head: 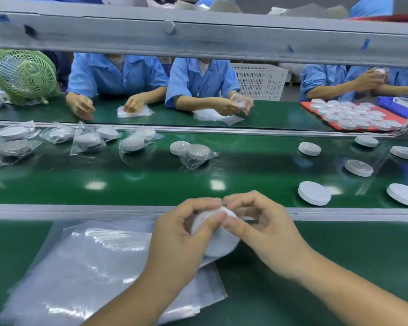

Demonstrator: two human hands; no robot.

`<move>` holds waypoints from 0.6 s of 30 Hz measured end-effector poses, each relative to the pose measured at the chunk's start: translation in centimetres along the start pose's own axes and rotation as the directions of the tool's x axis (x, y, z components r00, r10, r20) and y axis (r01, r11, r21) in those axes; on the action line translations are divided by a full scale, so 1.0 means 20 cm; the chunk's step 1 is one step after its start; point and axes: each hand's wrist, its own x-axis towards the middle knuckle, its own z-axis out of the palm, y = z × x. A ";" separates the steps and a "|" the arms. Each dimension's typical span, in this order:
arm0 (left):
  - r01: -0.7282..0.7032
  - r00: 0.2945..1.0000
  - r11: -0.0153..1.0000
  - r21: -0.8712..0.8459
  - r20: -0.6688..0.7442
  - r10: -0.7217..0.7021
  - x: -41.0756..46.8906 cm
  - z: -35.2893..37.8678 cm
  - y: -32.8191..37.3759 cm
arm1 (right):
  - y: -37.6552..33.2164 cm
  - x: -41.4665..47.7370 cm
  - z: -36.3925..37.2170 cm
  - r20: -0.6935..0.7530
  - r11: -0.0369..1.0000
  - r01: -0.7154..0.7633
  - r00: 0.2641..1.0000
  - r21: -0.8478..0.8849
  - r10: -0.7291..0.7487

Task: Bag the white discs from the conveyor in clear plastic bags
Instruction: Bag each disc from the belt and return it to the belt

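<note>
Along the left stretch of the conveyor (151, 184), finished work: a scatter of bagged discs (85, 140), each in its own clear wrap. Nearer, on the counter (21, 243), a flat stack of clear plastic bags (92, 267) ready for use. Mid-belt, one bare disc (179, 147) touching a single wrapped disc (198, 152). Just past the stack's right corner, left grip (186, 234) curled round a white disc (222, 241), held tilted on edge above the counter. Right grip (257, 222) pinching that same disc at its upper rim, close against the left. Impossible to tell whether film already covers it. Most likely mid-bagging, with this piece not yet finished. Further right on the belt, several loose discs (314, 192) lying bare and well apart, none wrapped. Judged from that: a good share done, plenty left.
</note>
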 end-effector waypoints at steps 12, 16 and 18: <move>-0.219 0.948 0.759 0.613 0.316 0.018 0.05 -0.14 -0.09 | 0.25 0.81 -0.20 -0.349 0.928 -0.356 0.888 -0.113 0.298; -0.504 0.827 0.468 0.726 0.561 0.021 0.00 -0.14 -0.11 | 0.33 0.89 -0.22 -0.155 0.836 -0.516 0.856 -0.188 0.493; -0.549 0.793 0.438 0.712 0.610 0.002 -0.02 -0.15 -0.11 | 0.36 0.85 -0.21 -0.121 0.826 -0.469 0.882 -0.313 0.455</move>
